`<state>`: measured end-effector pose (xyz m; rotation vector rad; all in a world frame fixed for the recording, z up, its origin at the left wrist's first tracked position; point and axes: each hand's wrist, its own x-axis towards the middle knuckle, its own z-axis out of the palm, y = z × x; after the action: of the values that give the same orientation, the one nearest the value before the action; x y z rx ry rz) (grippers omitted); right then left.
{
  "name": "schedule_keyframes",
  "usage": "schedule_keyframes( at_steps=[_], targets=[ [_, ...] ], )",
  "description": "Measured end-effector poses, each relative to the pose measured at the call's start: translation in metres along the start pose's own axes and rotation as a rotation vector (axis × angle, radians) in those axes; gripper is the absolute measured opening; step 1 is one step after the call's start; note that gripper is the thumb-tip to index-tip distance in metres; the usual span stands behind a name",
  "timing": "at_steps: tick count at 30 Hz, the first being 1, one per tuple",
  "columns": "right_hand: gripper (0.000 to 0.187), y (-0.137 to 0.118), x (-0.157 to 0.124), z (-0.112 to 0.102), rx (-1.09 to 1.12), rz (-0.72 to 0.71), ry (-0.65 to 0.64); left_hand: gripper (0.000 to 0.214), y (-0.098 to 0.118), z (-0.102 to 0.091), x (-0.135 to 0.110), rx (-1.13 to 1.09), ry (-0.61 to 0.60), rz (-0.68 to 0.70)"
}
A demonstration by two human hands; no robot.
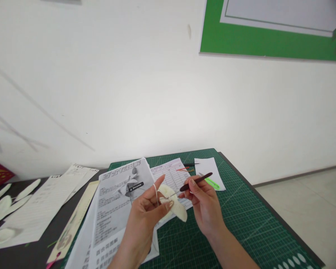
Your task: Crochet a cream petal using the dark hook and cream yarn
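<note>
Between thumb and fingers, my left hand (147, 211) pinches a cream-white crocheted petal piece (179, 211), whose rounded end hangs toward the right. A strand of white yarn (156, 190) runs over my raised left index finger. My right hand (204, 203) grips a crochet hook (196, 182) by its dark brown handle. The hook's thin metal shaft points left and meets the crocheted piece near my left fingertips. Its very tip is too small to make out. Both hands are above the green cutting mat (240, 224) and the printed papers.
Printed instruction sheets (112, 209) lie under my left arm. Behind my hands are a table sheet (170, 170) and a white paper (208, 166) with a bright green cutter (212, 183). Several white petals (4, 207), handwritten sheets (49, 194) and a bookmark-like strip (72, 224) lie left. A wall (128, 93) rises behind.
</note>
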<state>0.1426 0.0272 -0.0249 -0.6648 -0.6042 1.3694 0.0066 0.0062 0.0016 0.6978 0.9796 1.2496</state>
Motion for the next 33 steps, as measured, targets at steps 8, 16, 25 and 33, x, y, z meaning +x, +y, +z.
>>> schedule_keyframes(
  at_steps=[8,16,25,33],
  targets=[
    [0.019,-0.007,0.002,-0.001,-0.021,-0.018,-0.045,0.067,0.001,0.002,0.0,-0.005,-0.026,-0.02],
    [0.014,-0.011,-0.003,-0.008,-0.259,-0.292,-0.174,0.068,0.0,0.001,0.0,0.024,-0.009,0.003],
    [0.014,-0.012,-0.018,-0.011,-0.643,-0.614,-0.246,0.071,-0.002,0.003,0.0,0.035,0.08,0.051],
    [0.045,-0.011,-0.026,-0.007,-0.959,-0.995,-0.486,0.068,-0.005,-0.004,0.004,0.103,0.142,0.16]
  ],
)
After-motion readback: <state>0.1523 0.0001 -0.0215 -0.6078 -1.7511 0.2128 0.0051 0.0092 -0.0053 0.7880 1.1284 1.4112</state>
